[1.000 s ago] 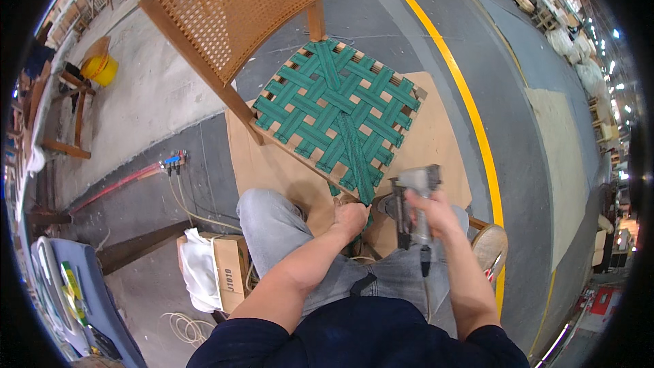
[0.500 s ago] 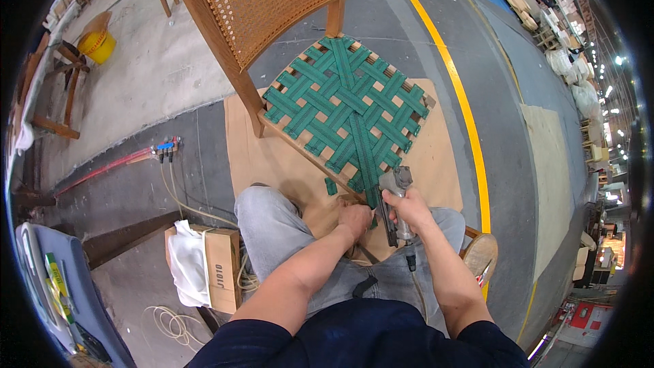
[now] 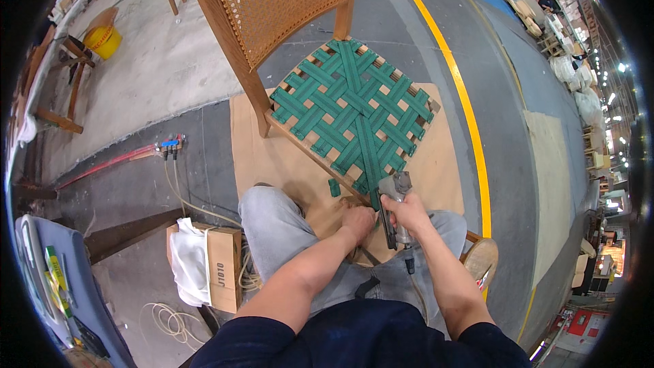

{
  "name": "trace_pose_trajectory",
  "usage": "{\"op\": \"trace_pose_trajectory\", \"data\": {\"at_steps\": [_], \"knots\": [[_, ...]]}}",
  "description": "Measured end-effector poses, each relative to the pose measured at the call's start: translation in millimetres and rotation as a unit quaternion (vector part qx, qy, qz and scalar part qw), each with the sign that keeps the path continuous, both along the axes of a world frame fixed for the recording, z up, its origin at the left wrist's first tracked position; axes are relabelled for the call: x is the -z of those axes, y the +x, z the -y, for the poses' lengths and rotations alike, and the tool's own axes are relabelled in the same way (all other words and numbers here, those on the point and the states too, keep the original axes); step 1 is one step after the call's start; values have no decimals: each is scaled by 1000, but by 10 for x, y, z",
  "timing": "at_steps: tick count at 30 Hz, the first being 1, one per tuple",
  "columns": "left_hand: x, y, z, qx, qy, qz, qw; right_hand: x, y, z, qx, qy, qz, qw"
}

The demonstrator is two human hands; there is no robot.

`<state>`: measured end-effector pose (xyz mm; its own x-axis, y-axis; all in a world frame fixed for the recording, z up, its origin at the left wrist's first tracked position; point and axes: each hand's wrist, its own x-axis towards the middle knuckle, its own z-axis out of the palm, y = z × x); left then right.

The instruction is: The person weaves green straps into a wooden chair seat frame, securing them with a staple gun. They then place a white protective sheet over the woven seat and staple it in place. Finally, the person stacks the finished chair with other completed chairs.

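Observation:
A wooden chair with a cane back (image 3: 276, 10) stands before me, its seat covered with woven green webbing (image 3: 351, 112). One green webbing strap (image 3: 368, 153) runs down the middle over the seat's near corner. My right hand (image 3: 407, 211) is wrapped around a pneumatic staple gun (image 3: 397, 184), its head over that corner beside the strap. Low by the same corner, my left hand (image 3: 359, 221) is closed on the strap's loose end, which its fingers partly hide. A short green webbing piece (image 3: 334, 187) lies left of the corner.
Brown cardboard (image 3: 252, 157) lies under the chair. An air hose (image 3: 174, 187) runs from a blue valve fitting (image 3: 169, 144) towards a cardboard box (image 3: 225, 269) at my left. A blue-grey padded seat (image 3: 75, 259) holds tools at far left. A yellow bucket (image 3: 103, 41) stands behind.
The view has shifted slightly, so the chair and floor sit a little further right and lower. Both hands keep nearly the same place and hold.

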<state>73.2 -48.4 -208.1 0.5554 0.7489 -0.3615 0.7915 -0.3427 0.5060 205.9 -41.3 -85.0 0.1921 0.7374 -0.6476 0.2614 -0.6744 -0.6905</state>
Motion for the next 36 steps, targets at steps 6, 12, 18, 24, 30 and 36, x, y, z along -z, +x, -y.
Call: {"op": "trace_pose_trajectory", "data": {"at_steps": [6, 12, 18, 24, 30, 36], "knots": [[85, -7, 34, 8, 41, -5, 999, -8, -122, 8, 0, 14, -12, 1000], [-51, -26, -10, 14, -37, 11, 999, -105, -27, 97, 37, 30, -28, 998], [-272, -199, -188, -117, -237, 232, 936, -454, 388, 346, 94, 84, -41, 991], [-632, -379, -1116, -286, -446, 422, 736, -395, 440, 489, 77, 74, -58, 993], [-411, -247, -1329, -299, -387, 398, 776, -188, 269, 274, 56, 45, -72, 995], [-304, -193, -1316, -272, -354, 389, 806, 7, 240, 133, 40, 57, -68, 995]]}}
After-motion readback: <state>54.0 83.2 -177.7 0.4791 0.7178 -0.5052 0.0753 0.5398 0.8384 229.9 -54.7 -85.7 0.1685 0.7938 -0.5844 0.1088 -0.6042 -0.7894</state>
